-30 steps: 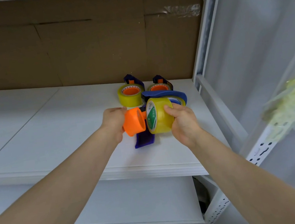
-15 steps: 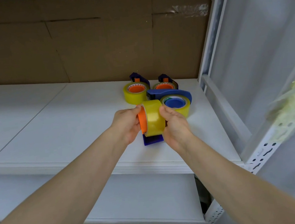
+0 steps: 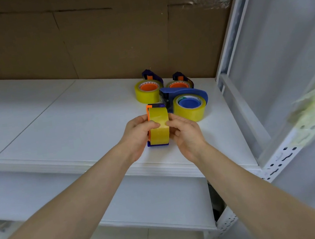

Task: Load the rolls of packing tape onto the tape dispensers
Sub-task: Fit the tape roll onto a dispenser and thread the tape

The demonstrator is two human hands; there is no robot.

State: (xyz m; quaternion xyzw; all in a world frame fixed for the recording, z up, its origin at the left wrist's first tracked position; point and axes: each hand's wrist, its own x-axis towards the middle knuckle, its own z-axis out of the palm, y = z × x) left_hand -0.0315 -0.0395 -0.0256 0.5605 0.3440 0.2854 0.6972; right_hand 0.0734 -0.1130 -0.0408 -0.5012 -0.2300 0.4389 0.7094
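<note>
Yellow, glossy and see-through, the roll of tape point(image 3: 159, 126) stands on edge between the two hands, just above the front part of the white shelf point(image 3: 72, 127). It sits against the orange hub point(image 3: 148, 113) of a blue tape dispenser point(image 3: 158, 144), whose base shows under the roll. The left hand point(image 3: 138, 137) grips the dispenser from the left with its thumb curled over the roll's outer face. The right hand point(image 3: 187, 133) has its fingers bent against the roll's right side, pinching it toward the hub.

The roll looks light and stiff, a hard ring, but its smooth face is probably slippery. A hold on the two flat sides or the rim should serve better than squeezing the slick band. The plastic dispenser seems rigid and best held by its frame; any cutting teeth are hidden here.

Just behind lie three loaded dispensers: a blue one point(image 3: 190, 104) near the right hand and two with orange hubs point(image 3: 147, 91) point(image 3: 181, 83) by the cardboard back point(image 3: 100, 36). The rack's white post point(image 3: 227, 28) stands well to the right. Only the blue one crowds the work.
</note>
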